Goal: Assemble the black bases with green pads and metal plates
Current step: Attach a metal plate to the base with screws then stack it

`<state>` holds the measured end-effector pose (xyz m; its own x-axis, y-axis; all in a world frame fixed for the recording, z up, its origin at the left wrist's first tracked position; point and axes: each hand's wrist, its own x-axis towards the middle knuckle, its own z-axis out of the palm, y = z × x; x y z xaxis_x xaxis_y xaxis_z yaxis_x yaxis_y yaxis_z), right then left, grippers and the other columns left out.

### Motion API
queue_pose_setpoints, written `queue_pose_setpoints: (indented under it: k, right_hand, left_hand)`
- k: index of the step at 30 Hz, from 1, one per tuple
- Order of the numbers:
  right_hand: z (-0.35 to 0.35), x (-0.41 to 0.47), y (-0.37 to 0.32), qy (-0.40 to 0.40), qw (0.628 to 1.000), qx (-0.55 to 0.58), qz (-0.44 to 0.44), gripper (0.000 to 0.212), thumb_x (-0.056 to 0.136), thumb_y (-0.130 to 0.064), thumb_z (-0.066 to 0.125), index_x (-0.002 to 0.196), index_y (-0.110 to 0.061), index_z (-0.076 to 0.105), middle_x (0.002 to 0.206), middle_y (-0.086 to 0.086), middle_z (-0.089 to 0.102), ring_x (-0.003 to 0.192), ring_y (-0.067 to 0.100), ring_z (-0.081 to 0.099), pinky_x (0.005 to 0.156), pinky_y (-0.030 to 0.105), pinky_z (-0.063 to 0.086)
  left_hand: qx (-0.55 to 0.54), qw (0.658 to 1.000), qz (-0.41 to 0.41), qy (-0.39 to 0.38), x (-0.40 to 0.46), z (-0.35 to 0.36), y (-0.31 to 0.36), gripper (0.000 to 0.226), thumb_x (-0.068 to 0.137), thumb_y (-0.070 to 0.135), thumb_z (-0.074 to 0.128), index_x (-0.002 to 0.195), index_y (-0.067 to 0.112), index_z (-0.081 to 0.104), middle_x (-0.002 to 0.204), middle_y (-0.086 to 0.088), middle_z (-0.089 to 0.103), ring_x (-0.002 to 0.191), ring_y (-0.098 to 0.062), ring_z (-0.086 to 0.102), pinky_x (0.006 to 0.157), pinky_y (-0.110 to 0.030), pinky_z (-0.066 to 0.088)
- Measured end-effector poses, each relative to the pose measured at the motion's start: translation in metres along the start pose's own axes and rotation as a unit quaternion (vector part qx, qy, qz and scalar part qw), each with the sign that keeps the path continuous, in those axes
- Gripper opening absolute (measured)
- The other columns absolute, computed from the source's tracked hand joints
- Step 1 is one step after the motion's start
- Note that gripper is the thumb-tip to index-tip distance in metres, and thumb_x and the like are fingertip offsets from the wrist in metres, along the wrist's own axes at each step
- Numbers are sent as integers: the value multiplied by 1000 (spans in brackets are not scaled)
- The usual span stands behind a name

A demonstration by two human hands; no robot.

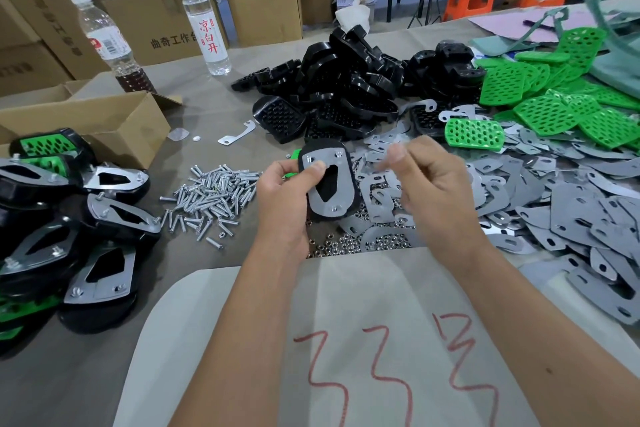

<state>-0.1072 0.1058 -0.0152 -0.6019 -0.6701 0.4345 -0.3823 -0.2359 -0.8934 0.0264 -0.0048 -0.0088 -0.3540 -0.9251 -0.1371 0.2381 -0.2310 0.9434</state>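
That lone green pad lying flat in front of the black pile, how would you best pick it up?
Judging by its pose, pinch the green pad across its short width, coming from above. It lies flat on metal plates, so there is little room under it, but its near long edge looks exposed.

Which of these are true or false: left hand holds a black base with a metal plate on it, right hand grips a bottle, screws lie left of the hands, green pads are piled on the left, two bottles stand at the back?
1. The left hand holds a black base with a metal plate. True.
2. The right hand grips a bottle. False: it is beside the base, fingers curled; blurred.
3. Screws lie left of the hands. True.
4. Loose green pads are piled left. False: far right.
5. Two bottles stand at the back. True.
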Motion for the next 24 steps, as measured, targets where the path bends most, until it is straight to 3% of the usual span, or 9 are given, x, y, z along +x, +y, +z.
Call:
queue_pose_setpoints:
  k: [3, 5, 7, 9, 12, 14, 17, 19, 24]
  right_hand:
    - [7, 0, 0, -119, 992, 1, 34, 29, 103, -46, 56, 128, -44, 70, 100, -2, 49, 72, 10, 47, 67, 23, 45]
    - [8, 0, -4, -121, 992, -2, 44, 20, 101, -46, 58, 103, -43, 78, 101, 1, 52, 70, 6, 47, 64, 20, 42]
    - [4, 0, -3, -36, 999, 2, 36, 52, 104, -41, 59, 61, -12, 64, 82, 2, 48, 64, 9, 44, 63, 25, 39]
    - [-1, 0, -1, 17, 999, 14, 26, 64, 106, -38, 56, 58, 3, 47, 73, 6, 41, 64, 15, 40, 64, 31, 38]
    - [3, 0, 0, -53, 998, -22, 19, 30, 107, -39, 54, 97, -23, 78, 85, 4, 49, 73, 19, 48, 72, 33, 42]
    - [7, 1, 0, -108, 993, -24, 43, 26, 106, -38, 56, 120, -31, 76, 98, 2, 52, 79, 19, 52, 72, 30, 46]
    - [1, 2, -2, -19, 999, 18, 26, 58, 105, -39, 58, 67, 4, 62, 77, 2, 46, 66, 11, 45, 65, 23, 40]
    - [-3, 2, 0, 13, 999, 27, 10, 65, 107, -37, 56, 57, 5, 48, 68, 9, 41, 65, 14, 41, 68, 25, 39]
    - [6, 2, 4, -96, 994, -9, 41, 27, 105, -40, 55, 115, -32, 79, 100, -2, 56, 81, 10, 55, 69, 24, 41]
  left_hand:
    - [8, 1000, -3, -23, -4, 3, -1, 13, 92, 6, 72, 97, 9, 61, 78, -11, 76, 64, -25, 72, 55, -37, 60]
    - [12, 1000, -10, -24, -5, 4, -1, 13, 92, 6, 72, 98, 8, 61, 77, -10, 75, 62, -24, 71, 52, -34, 58]
    - [11, 1000, -13, -11, -4, 3, 0, 13, 92, 5, 72, 94, 9, 60, 75, -8, 75, 62, -23, 71, 55, -35, 60]
    - [11, 1000, -10, -8, -3, 2, 1, 14, 92, 4, 72, 90, 10, 59, 75, -8, 75, 62, -22, 71, 59, -38, 61]
    - [20, 999, -8, -26, -6, 4, 1, 13, 92, 5, 72, 98, 7, 61, 79, -12, 75, 64, -24, 71, 59, -38, 61]
    - [26, 999, -10, -35, -8, 6, 0, 14, 92, 5, 72, 100, 7, 61, 78, -13, 74, 63, -25, 70, 55, -34, 59]
    - [22, 999, -17, -22, -8, 5, 0, 14, 91, 4, 73, 97, 8, 60, 77, -11, 75, 62, -24, 70, 58, -38, 60]
    - [21, 999, -18, -18, -7, 5, 0, 14, 91, 4, 73, 96, 8, 60, 76, -10, 75, 61, -23, 71, 58, -38, 61]
    - [35, 999, -8, -29, -9, 9, -2, 15, 90, 2, 73, 96, 6, 60, 81, -13, 75, 66, -24, 71, 60, -35, 59]
